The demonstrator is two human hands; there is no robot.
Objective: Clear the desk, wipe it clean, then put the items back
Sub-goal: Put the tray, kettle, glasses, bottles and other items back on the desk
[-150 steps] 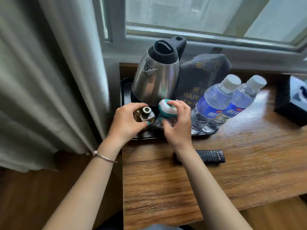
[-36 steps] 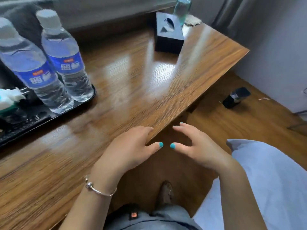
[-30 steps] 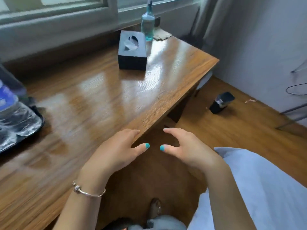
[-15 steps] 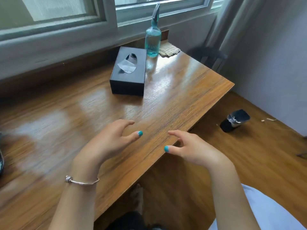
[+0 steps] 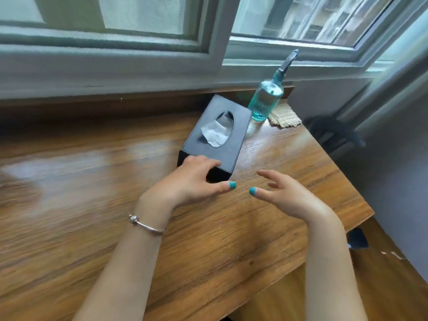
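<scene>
While both hands hovered over the wooden desk, neither had closed on anything: the left hand was spread, its fingers lying at the near corner of the black tissue box, though whether they pressed on it or only overlapped it could not be told; the right hand hung open just beside it, fingers curled, clear of the box and holding nothing. The box stood directly beyond the left hand's fingertips, a white tissue poking from its oval slot. Past the box, farther from both hands, a teal spray bottle stood upright, touching or nearly touching a folded cloth to its right.

The box looked rigid, leather-like and probably light, so it should lift easily; its smooth sides might slip under a one-handed pinch. The sound hold seemed to be one palm on each long side, left and right, keeping fingers off the slot so the tissue was not dragged out. The bottle looked like glass, heavier and breakable, best gripped round its body.
</scene>
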